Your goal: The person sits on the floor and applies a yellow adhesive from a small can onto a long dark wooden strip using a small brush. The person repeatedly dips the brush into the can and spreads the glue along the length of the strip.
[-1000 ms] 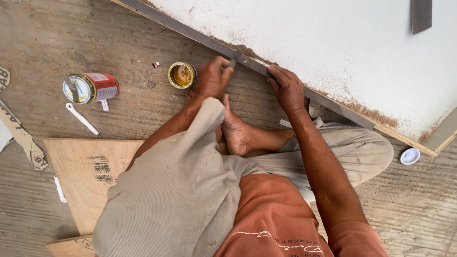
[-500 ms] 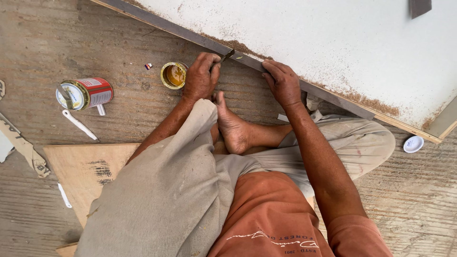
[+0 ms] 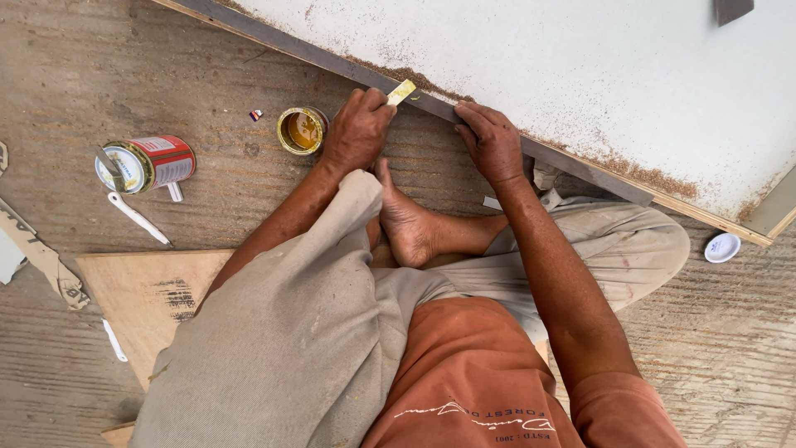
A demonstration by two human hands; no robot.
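On the floor, seen from my head camera:
Left hand [image 3: 358, 133]: I have it curled tight around a small yellowish scraper [image 3: 402, 91], tip on the dark edge strip [image 3: 431, 105].
Right hand [image 3: 492, 143]: flat, fingers spread, pressing the strip; grasping nothing.
White panel [image 3: 580, 75]: lies ahead, sawdust along its edge.
Open tin [image 3: 301, 130]: just beside my left hand, probably glue.
Red can [image 3: 149, 164]: farther left, on its side.
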